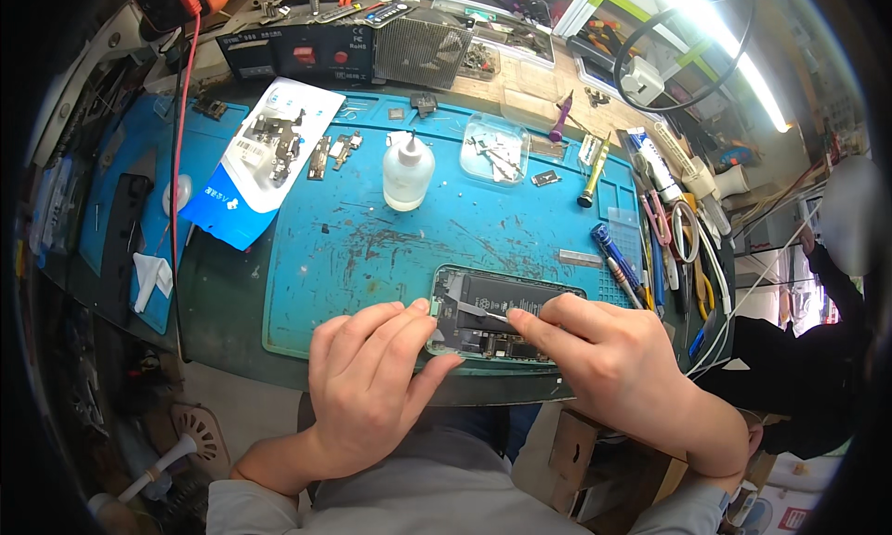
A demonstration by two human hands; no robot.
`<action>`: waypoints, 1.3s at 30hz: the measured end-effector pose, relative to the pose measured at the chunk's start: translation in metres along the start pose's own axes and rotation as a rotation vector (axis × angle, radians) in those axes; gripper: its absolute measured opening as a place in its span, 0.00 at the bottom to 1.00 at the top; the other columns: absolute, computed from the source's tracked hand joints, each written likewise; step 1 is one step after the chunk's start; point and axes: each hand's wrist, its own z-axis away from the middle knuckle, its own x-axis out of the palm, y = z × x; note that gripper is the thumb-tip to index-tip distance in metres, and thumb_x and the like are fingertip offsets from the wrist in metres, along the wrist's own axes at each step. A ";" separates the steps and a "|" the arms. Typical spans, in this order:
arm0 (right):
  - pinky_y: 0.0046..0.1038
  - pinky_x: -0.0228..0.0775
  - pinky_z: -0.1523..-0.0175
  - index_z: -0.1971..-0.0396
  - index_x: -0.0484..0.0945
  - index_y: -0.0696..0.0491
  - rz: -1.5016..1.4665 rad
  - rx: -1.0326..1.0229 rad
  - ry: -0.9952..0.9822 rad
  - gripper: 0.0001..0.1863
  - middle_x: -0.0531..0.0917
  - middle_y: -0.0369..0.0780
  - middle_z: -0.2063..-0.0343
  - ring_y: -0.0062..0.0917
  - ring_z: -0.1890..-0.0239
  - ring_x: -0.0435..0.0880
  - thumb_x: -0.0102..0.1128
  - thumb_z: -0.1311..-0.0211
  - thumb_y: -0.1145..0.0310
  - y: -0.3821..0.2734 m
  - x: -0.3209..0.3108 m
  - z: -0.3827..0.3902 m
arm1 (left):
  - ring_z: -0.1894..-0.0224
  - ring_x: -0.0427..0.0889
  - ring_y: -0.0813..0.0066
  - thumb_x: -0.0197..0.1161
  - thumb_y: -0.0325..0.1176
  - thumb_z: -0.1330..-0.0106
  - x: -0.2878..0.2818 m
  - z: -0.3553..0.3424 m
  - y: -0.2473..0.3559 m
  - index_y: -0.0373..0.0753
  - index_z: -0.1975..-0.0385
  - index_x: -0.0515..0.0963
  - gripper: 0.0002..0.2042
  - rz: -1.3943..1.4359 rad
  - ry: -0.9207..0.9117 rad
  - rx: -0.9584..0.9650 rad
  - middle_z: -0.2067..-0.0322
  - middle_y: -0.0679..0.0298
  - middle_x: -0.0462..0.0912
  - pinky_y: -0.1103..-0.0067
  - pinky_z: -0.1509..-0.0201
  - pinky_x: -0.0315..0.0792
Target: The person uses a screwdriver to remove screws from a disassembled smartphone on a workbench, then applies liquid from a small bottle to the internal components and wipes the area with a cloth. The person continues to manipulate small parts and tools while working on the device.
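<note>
An opened phone (511, 295) lies on the blue work mat (358, 273), its dark battery and inner boards showing. My left hand (372, 377) holds the phone's left end, fingertips at the edge and thumb at the near corner. In my right hand (609, 349) a thin metal tool (491, 315) is pinched. Its tip is over the battery's left part, at a dark grey strip (471, 307). Whether the tool is tweezers or a single blade cannot be made out. The right fingers cover the phone's right end.
A clear bottle (408, 174) stands beyond the phone. Past it sits a plastic box (494, 151) of small parts. A white and blue bag (265, 158) lies left, with circuit boards on it. Screwdrivers (617, 261) and pens lie right. A black powered unit (297, 54) stands behind.
</note>
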 end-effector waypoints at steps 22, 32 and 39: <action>0.35 0.81 0.61 0.52 0.92 0.47 -0.323 0.039 0.093 0.20 0.85 0.35 0.63 0.34 0.62 0.88 0.71 0.45 0.79 0.039 0.021 -0.013 | 0.47 0.86 0.63 0.84 0.37 0.42 -0.001 -0.001 -0.001 0.38 0.47 0.83 0.24 0.001 -0.001 0.006 0.48 0.62 0.91 0.66 0.46 0.72; 0.35 0.82 0.60 0.51 0.92 0.50 -0.358 -0.047 0.106 0.21 0.86 0.36 0.63 0.34 0.62 0.89 0.70 0.47 0.81 0.048 0.027 -0.015 | 0.47 0.87 0.63 0.84 0.37 0.42 0.000 -0.001 -0.001 0.38 0.47 0.83 0.24 0.000 -0.004 0.003 0.49 0.61 0.91 0.66 0.46 0.72; 0.32 0.81 0.60 0.50 0.91 0.51 -0.191 -0.153 0.194 0.25 0.84 0.34 0.64 0.30 0.64 0.87 0.69 0.53 0.76 0.049 0.036 -0.013 | 0.47 0.87 0.63 0.84 0.36 0.43 -0.001 -0.002 0.000 0.38 0.46 0.82 0.25 0.000 -0.010 0.001 0.49 0.61 0.91 0.66 0.45 0.71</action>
